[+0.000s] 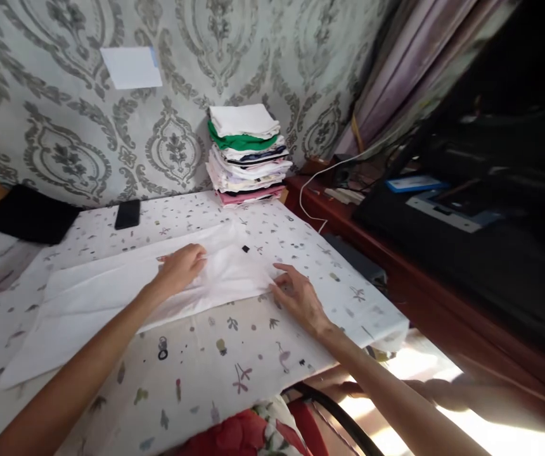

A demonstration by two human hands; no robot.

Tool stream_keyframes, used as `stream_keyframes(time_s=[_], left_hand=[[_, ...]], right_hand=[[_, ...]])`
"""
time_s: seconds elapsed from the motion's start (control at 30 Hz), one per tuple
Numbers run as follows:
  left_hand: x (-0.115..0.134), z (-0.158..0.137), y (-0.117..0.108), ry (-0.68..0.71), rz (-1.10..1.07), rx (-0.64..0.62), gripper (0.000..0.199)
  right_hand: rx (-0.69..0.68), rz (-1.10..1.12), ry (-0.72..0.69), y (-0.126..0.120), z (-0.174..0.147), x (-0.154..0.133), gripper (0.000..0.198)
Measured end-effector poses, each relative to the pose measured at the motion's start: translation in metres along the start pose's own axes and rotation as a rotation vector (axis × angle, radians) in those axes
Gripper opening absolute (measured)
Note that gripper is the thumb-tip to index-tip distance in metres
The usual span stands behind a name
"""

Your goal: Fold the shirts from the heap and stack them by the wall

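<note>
A white garment (87, 297) lies stretched lengthwise across the patterned tablecloth, with creases bunched near its right end. Resting on its middle, my left hand (182, 267) has its fingers curled into the fabric; the fingertips are partly hidden. At the right end of the garment is my right hand (298, 297), thumb and index finger apart, with the fingertips at the fabric's edge. A small black square (245, 249) shows close to the garment's upper right part.
A tall stack of folded clothes (248, 158) stands against the wall. A black phone (127, 215) and a black folded cloth (30, 212) lie at the back left. To the right are a reddish-brown cabinet (424, 297), a white cable (308, 183) and a dark screen (505, 190).
</note>
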State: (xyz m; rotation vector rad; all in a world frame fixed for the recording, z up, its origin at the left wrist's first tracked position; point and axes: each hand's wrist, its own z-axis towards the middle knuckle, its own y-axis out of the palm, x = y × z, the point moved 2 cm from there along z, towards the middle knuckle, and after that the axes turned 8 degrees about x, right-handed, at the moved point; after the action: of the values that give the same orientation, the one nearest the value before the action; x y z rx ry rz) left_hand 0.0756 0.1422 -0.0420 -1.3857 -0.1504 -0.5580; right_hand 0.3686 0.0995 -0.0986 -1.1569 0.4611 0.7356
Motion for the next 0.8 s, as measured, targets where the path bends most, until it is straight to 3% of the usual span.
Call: stream_keyframes(time_s=[0.1, 0.23, 0.43, 0.8], left_hand=[[0.022, 0.041, 0.034, -0.005, 0.106, -0.013, 0.017], [0.027, 0.06, 0.056, -0.037, 0.153, -0.039, 0.012], [0.02, 0.055, 0.055, -0.054, 0.152, 0.062, 0.013], [0.022, 0.051, 0.057, -0.069, 0.32, 0.039, 0.025]], right_hand=[[0.016, -0.033, -0.01, 0.001, 0.001, 0.002, 0.043], [0.026, -0.064, -0.026, 0.001, 0.002, 0.003, 0.042], [0.02, -0.056, 0.009, 0.0, 0.004, 0.004, 0.034], [-0.009, 0.041, 0.08, 0.002, 0.009, 0.008, 0.039]])
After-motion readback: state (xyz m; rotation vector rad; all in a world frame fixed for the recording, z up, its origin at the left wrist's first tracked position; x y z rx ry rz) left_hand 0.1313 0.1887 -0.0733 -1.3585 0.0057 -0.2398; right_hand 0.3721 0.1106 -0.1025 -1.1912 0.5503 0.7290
